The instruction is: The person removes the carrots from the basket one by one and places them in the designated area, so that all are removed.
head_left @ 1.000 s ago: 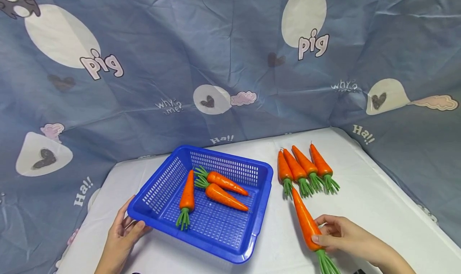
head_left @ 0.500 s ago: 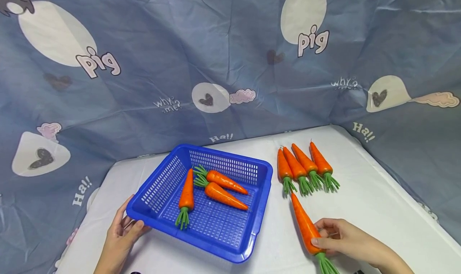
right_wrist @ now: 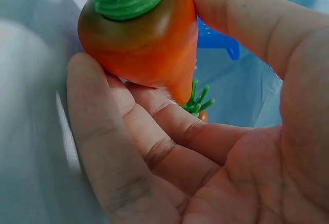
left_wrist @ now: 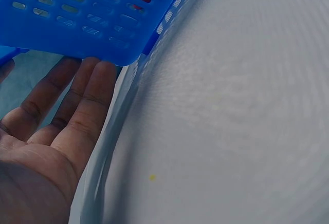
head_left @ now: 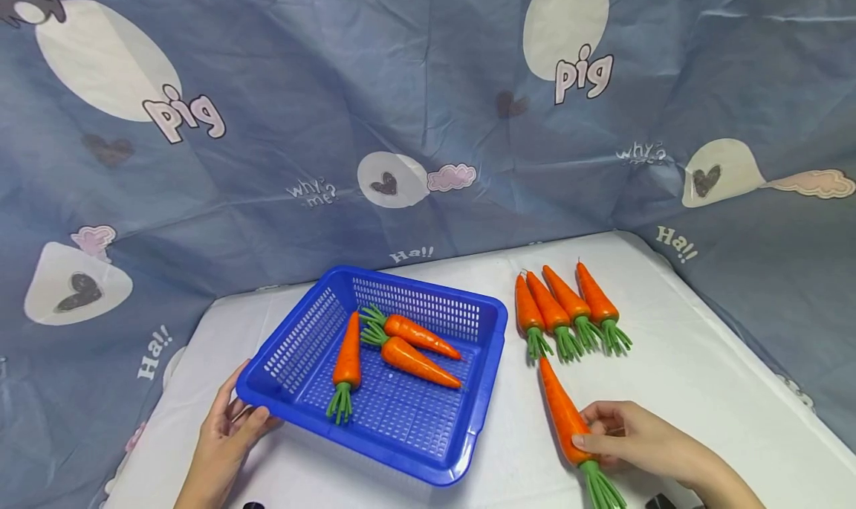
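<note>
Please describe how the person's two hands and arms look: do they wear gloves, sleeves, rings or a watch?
Both hands are bare. The left hand and the right hand wear no gloves, and no rings show on the fingers that are in view. The forearms are uncovered as far as the head view shows, with no sleeve, watch or bracelet visible. The nails look short and unpainted. The wrist cameras themselves are out of view.

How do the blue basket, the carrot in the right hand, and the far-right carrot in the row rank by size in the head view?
1. Blue basket, plainly largest.
2. Carrot in the right hand, which looks longer.
3. Far-right carrot in the row, though it lies farther from the camera, so these two may match.
</note>
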A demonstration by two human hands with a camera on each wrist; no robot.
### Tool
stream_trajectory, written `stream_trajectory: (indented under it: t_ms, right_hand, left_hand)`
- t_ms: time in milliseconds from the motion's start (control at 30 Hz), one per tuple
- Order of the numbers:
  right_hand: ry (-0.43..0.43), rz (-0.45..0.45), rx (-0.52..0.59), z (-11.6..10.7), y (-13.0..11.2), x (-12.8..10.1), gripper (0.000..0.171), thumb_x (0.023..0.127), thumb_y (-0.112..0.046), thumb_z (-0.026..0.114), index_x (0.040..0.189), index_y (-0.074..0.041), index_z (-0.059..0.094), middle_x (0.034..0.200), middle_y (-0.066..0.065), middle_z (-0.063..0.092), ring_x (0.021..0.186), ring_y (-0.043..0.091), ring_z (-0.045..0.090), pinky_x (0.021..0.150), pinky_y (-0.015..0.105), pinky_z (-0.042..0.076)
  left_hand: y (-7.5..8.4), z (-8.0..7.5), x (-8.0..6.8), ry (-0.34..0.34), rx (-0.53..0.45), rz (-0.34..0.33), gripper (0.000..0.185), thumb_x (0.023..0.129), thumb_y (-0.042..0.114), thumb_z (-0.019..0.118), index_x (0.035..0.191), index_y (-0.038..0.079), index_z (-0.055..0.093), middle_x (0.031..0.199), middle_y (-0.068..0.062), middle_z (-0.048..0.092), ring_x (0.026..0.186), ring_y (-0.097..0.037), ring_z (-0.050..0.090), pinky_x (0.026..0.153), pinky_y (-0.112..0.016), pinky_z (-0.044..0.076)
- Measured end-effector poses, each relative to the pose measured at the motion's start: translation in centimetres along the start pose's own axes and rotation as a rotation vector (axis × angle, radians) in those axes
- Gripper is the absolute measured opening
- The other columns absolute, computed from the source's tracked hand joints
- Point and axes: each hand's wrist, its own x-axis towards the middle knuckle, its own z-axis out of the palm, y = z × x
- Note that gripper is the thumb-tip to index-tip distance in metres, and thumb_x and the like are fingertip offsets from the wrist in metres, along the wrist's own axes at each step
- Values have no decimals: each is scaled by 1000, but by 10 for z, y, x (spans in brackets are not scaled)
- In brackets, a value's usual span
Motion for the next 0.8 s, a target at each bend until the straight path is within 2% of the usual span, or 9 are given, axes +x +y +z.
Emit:
stream_trajectory:
  t_ms: [533,800]
  right_hand:
    - [3,-22,-21,1,-4,4,33,106,-33,68,114,-1,63,81,0,58,78,14,62,65,23,52]
    - [29,8,-35,4,-6,5,34,105,-36,71,110,-4,62,81,-1,56,75,15,63,62,29,61]
  left_hand:
    - [1,0,0,13,15,3,73,108,-5,55,171,18,27,134,16,71,110,-6,76,86,-29,68]
    - [1,0,-1,11,7,-1,73,108,-5,55,171,18,27,133,14,71,109,-7,76,85,-29,68]
